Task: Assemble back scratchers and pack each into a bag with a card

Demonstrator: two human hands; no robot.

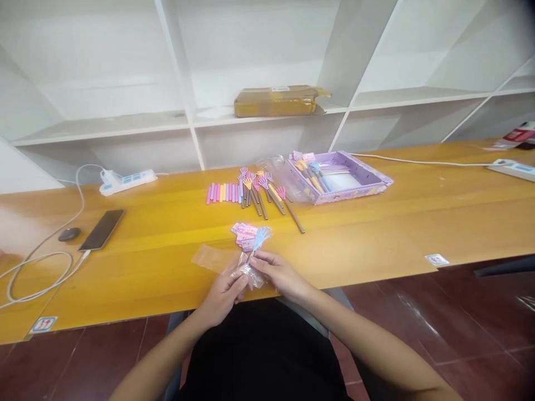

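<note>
Close to the table's front edge, my right hand [275, 271] pinches a blue hand-shaped back scratcher [261, 238] just below its head, which points away from me. My left hand [229, 291] is closed on a crumpled clear plastic bag [253, 275] around the scratcher's lower end. The rest of the handle is hidden by the film and my fingers. Left of my hands lies another clear plastic sleeve [211, 258], flat on the wood. Pink printed cards [246, 234] form a small pile just beyond the scratcher's head.
Several colourful back scratchers [263, 192] lie heaped beyond the cards, beside a row of coloured tubes [223, 192]. A purple box [355, 192] holds more scratchers. Leftward are a phone [102, 230], a mouse [69, 234] and a power strip [129, 181]. A taped carton [276, 102] sits on the shelf.
</note>
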